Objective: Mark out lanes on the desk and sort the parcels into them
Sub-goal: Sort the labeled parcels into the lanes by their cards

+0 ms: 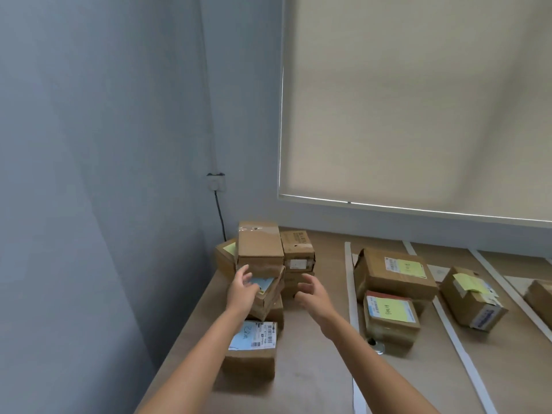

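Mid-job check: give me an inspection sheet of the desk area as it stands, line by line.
Surface: wooden desk, marked into lanes by white tape strips.
Job's things: unsorted parcel pile in the left corner; blue-labelled parcel in front of it; two yellow-noted parcels in the first lane, the nearer one apart from it; another parcel in the next lane; one more cut off at the right edge.
Clutter: small dark round item beside the near parcel, unclear what.
Grippers: left hand reaching into the pile, fingers spread; right hand open, holding nothing.
Cables: black cord from wall socket down behind the pile.
Surroundings: blue-grey wall, lowered roller blind.
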Demonstrator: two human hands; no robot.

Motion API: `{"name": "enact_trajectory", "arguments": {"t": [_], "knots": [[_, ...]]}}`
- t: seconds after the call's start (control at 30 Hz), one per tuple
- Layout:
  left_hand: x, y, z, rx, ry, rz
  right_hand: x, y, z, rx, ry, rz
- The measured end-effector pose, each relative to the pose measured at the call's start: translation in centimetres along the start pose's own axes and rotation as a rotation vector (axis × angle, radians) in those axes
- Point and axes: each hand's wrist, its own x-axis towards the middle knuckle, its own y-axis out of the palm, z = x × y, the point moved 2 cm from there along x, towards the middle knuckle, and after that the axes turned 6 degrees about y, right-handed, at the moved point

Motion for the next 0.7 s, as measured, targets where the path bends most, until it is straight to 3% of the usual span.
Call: {"name": "enact_trajectory", "arguments": {"t": [0.27,0.7], "knots": [[8.3,-3.8,0.2,0.002,0.002,-0.037,8.4,2.7,3.0,0.007,-0.048,0.031],[13.1,-1.2,2.4,-0.112,-0.077,-0.010,14.9,5.4,2.9,0.012,-0.023,0.009]]}}
